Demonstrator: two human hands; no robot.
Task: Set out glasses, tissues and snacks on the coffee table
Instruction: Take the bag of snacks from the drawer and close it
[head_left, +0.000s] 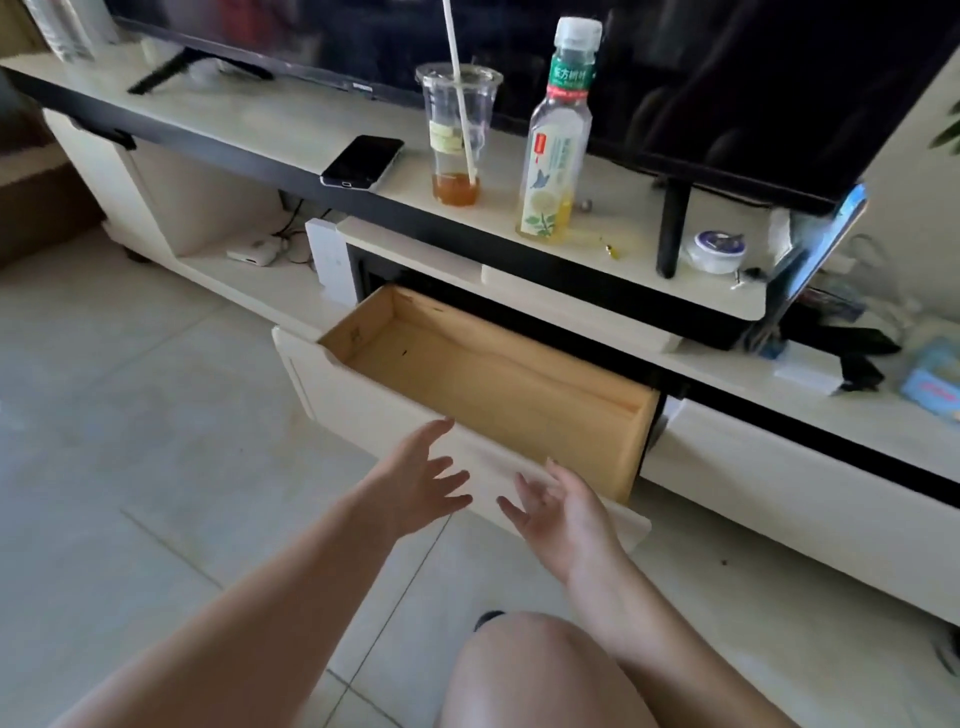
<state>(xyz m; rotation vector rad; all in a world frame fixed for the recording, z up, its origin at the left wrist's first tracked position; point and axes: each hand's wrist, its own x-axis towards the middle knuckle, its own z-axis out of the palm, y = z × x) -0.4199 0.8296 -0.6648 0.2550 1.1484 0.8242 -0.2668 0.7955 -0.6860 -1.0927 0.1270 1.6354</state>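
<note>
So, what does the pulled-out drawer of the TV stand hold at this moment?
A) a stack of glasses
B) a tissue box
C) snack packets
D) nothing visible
D: the open drawer shows only its bare wooden bottom, and both the left hand and the right hand hover open and empty at its front panel.

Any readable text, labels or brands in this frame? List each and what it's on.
"东方树叶": green neck label of the bottle, a blurred, likely reading.
Bottle's lower label and red tag: too blurred.
Sticker on the plastic cup: unreadable.
Blue packet at right: red print, blurred.
Round tin, phone: nothing legible.
</note>
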